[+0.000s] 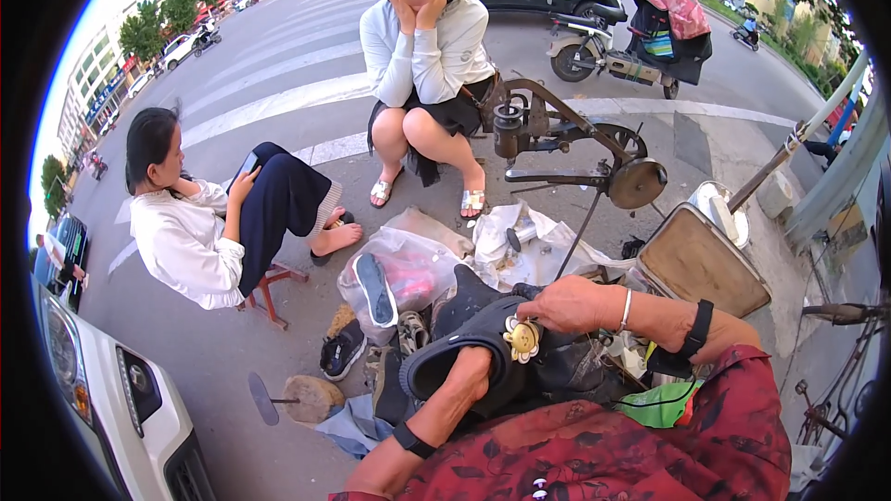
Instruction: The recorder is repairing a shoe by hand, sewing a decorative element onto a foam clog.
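Observation:
A black clog-like shoe (429, 366) with a thick sole is tilted over my lap, its opening toward me. My left hand (471, 373) reaches inside the shoe, so its fingers are hidden. A gold flower-shaped ornament with a smiling face (522, 340) sits on the shoe's side. My right hand (568, 304) is closed in a pinch just above that ornament, against the shoe; whatever lies between the fingertips is too small to make out. Beyond the shoe is a dark, blunt-ended piece (461, 301), partly covered.
A hand-cranked sewing machine (557, 134) stands ahead. Plastic bags (413, 264), a dark sneaker (343, 350) and a metal last on a wooden block (311, 399) lie around. Two people sit opposite, one on a stool (269, 297). A tray (701, 264) leans at right; a white car (111, 399) is at left.

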`<action>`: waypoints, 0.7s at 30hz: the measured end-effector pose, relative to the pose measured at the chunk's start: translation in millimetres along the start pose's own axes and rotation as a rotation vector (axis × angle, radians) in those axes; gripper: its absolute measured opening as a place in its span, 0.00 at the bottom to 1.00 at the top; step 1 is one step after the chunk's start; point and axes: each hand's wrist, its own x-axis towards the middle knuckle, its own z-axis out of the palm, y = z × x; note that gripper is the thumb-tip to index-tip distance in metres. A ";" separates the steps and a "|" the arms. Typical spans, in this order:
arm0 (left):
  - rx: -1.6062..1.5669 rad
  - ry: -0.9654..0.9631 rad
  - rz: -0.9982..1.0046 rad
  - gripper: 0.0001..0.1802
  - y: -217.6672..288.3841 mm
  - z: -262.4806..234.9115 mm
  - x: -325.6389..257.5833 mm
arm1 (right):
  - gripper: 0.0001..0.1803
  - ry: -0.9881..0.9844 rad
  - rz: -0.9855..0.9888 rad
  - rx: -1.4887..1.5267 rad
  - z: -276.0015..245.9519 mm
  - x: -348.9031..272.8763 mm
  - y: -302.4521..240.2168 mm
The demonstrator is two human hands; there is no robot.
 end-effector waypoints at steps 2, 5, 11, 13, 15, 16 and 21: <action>0.028 0.059 -0.035 0.20 5.4 7.3 -6.1 | 0.16 -0.008 0.036 0.022 -3.1 -0.6 -1.7; 0.068 0.056 0.020 0.20 5.4 10.6 -12.3 | 0.17 -0.014 0.035 0.072 -2.2 0.3 -0.4; 0.097 0.074 0.080 0.20 4.8 15.2 -19.6 | 0.17 -0.085 0.087 0.215 -1.4 3.4 -2.6; 0.102 0.097 0.090 0.20 2.5 13.1 -22.5 | 0.17 -0.094 0.085 0.246 -5.9 2.8 -6.1; 0.104 0.125 0.105 0.20 -2.6 7.7 -25.3 | 0.17 -0.103 0.076 0.274 -7.8 5.2 -10.0; 0.102 0.137 0.118 0.21 -4.8 6.1 -23.3 | 0.17 -0.121 0.093 0.272 -7.0 5.6 -10.0; 0.083 0.132 0.145 0.23 -7.8 1.5 -22.9 | 0.17 -0.139 0.140 0.324 -4.4 5.6 -9.9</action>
